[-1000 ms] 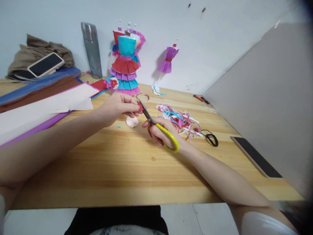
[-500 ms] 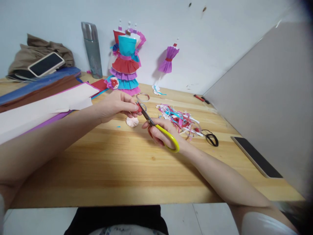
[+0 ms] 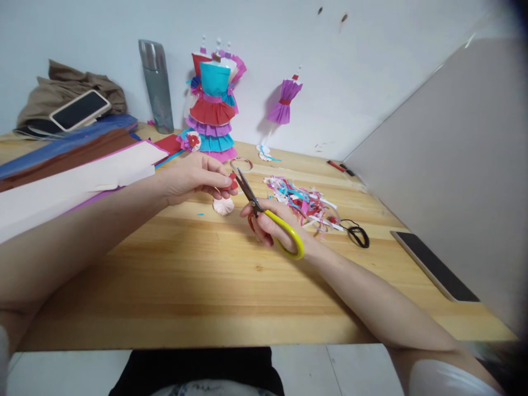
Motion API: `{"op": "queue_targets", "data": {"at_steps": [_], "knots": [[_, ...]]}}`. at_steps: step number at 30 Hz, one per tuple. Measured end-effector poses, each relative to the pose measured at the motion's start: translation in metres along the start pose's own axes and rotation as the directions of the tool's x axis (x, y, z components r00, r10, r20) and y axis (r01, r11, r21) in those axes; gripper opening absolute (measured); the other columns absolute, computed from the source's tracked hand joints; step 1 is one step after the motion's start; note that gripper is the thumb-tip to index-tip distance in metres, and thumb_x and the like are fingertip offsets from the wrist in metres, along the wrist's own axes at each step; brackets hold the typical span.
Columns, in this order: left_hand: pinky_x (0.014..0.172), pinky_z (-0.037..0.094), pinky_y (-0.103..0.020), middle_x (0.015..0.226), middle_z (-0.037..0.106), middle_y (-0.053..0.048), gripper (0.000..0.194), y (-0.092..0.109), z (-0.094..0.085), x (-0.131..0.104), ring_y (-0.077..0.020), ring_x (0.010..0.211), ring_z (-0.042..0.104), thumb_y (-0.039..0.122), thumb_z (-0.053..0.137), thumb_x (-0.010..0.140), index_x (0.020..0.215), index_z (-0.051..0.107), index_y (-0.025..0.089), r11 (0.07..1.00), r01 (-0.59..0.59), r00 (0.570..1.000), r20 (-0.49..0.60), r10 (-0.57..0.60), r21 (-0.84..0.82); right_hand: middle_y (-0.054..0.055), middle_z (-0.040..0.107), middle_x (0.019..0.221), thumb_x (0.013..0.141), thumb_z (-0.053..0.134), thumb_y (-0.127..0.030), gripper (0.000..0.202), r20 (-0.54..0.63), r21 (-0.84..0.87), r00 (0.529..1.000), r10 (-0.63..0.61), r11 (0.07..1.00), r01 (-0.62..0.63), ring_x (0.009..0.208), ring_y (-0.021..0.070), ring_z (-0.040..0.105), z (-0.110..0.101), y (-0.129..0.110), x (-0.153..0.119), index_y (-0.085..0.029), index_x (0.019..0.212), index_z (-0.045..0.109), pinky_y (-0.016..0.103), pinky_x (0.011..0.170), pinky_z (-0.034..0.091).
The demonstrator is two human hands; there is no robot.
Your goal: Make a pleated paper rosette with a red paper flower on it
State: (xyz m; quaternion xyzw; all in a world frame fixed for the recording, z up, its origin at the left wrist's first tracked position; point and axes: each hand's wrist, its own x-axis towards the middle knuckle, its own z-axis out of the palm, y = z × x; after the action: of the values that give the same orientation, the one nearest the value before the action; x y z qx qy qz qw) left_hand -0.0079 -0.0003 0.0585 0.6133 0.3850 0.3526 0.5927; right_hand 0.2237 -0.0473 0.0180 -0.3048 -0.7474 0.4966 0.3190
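Note:
Between thumb and fingers, my left hand [image 3: 200,177] pinches a small piece of red paper [image 3: 233,181]. My right hand [image 3: 272,220] grips a pair of scissors [image 3: 289,231] with a yellow handle and dark blades. The blades are slightly parted and point at the red piece, with their tips just beside it. Below my left fingers, a pale pink pleated paper disc [image 3: 223,205] lies on the wooden table [image 3: 198,280]. To the right of the scissors is a heap of coloured paper scraps [image 3: 305,199].
Miniature paper dresses [image 3: 214,110] on stands and a purple dress [image 3: 285,102] stand by the wall. Left are a grey bottle [image 3: 159,91], a phone [image 3: 80,110] and paper sheets [image 3: 86,181]. Right are a black hair tie [image 3: 358,235], a dark tablet-like slab [image 3: 435,266] and a partition [image 3: 445,165].
The scissor blades have opened a little and drawn slightly back from the red paper. My left hand still holds the piece, turned a little between the fingers.

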Motion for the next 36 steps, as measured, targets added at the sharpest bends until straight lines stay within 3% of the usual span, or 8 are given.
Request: {"op": "queue_targets", "data": {"at_steps": [6, 9, 12, 15, 22, 27, 36], "knots": [[0.062, 0.053, -0.027, 0.077, 0.073, -0.006, 0.018, -0.003, 0.011, -0.001, -0.0138, 0.063, 0.064, 0.028, 0.081, 0.06, 0.065, 0.071, 0.015, 0.997, -0.009, 0.998, -0.063, 0.004, -0.077, -0.006, 0.05, 0.056, 0.088, 0.056, -0.055, 0.042, -0.048, 0.108, 0.999, 0.002, 0.994, 0.003, 0.044, 0.0094, 0.048, 0.001, 0.01, 0.001, -0.016, 0.104, 0.054, 0.021, 0.041, 0.037], [0.062, 0.051, -0.025, 0.072, 0.07, -0.003, 0.021, -0.009, 0.023, -0.002, -0.0117, 0.062, 0.062, 0.03, 0.082, 0.058, 0.067, 0.072, 0.014, 0.989, -0.023, 0.992, -0.124, 0.005, -0.143, -0.006, 0.053, 0.064, 0.08, 0.069, -0.044, 0.038, -0.24, 0.181, 0.97, -0.041, 0.98, 0.087, 0.049, 0.0091, 0.05, 0.006, 0.011, 0.009, -0.019, 0.102, 0.05, 0.023, 0.046, 0.041], [0.058, 0.046, -0.023, 0.066, 0.066, -0.002, 0.024, -0.019, 0.033, -0.003, -0.0095, 0.057, 0.056, 0.032, 0.082, 0.057, 0.066, 0.07, 0.014, 0.985, -0.036, 0.983, -0.186, 0.004, -0.171, -0.003, 0.062, 0.079, 0.071, 0.077, -0.037, 0.047, -0.422, 0.249, 0.904, -0.077, 0.948, 0.197, 0.053, 0.0089, 0.053, 0.011, 0.007, 0.018, -0.022, 0.103, 0.047, 0.025, 0.049, 0.044], [0.055, 0.042, -0.023, 0.062, 0.063, -0.002, 0.024, -0.026, 0.04, -0.005, -0.01, 0.056, 0.054, 0.035, 0.08, 0.062, 0.067, 0.07, 0.014, 0.988, -0.025, 0.984, -0.179, -0.002, -0.149, -0.002, 0.065, 0.083, 0.067, 0.081, -0.036, 0.051, -0.497, 0.237, 0.862, -0.099, 0.94, 0.244, 0.058, 0.0104, 0.055, 0.013, 0.002, 0.024, -0.024, 0.103, 0.048, 0.025, 0.051, 0.045], [0.057, 0.038, -0.024, 0.058, 0.059, 0.0, 0.021, -0.027, 0.05, -0.01, -0.0094, 0.057, 0.049, 0.033, 0.071, 0.069, 0.06, 0.068, 0.015, 0.997, -0.077, 0.98, -0.183, 0.074, -0.013, 0.0, 0.064, 0.081, 0.067, 0.083, -0.036, 0.046, -0.503, 0.116, 0.853, -0.14, 0.967, 0.227, 0.067, 0.0161, 0.059, 0.014, -0.002, 0.025, -0.028, 0.102, 0.054, 0.032, 0.059, 0.05], [0.058, 0.037, -0.024, 0.058, 0.058, 0.001, 0.017, -0.028, 0.053, -0.011, -0.0095, 0.057, 0.048, 0.031, 0.07, 0.068, 0.061, 0.068, 0.015, 0.993, -0.118, 0.973, -0.198, 0.121, 0.028, -0.004, 0.059, 0.068, 0.067, 0.082, -0.034, 0.044, -0.471, 0.107, 0.87, -0.142, 0.97, 0.217, 0.056, 0.0133, 0.054, 0.013, 0.0, 0.027, -0.028, 0.1, 0.054, 0.031, 0.056, 0.05], [0.056, 0.041, -0.023, 0.064, 0.062, 0.001, 0.021, -0.023, 0.048, -0.011, -0.0097, 0.059, 0.051, 0.036, 0.074, 0.066, 0.07, 0.071, 0.016, 0.997, -0.05, 0.994, -0.098, 0.056, 0.062, -0.006, 0.058, 0.066, 0.066, 0.08, -0.025, 0.042, -0.488, 0.178, 0.87, -0.074, 0.967, 0.182, 0.06, 0.0115, 0.056, 0.009, -0.003, 0.027, -0.022, 0.099, 0.054, 0.027, 0.057, 0.046]]}}
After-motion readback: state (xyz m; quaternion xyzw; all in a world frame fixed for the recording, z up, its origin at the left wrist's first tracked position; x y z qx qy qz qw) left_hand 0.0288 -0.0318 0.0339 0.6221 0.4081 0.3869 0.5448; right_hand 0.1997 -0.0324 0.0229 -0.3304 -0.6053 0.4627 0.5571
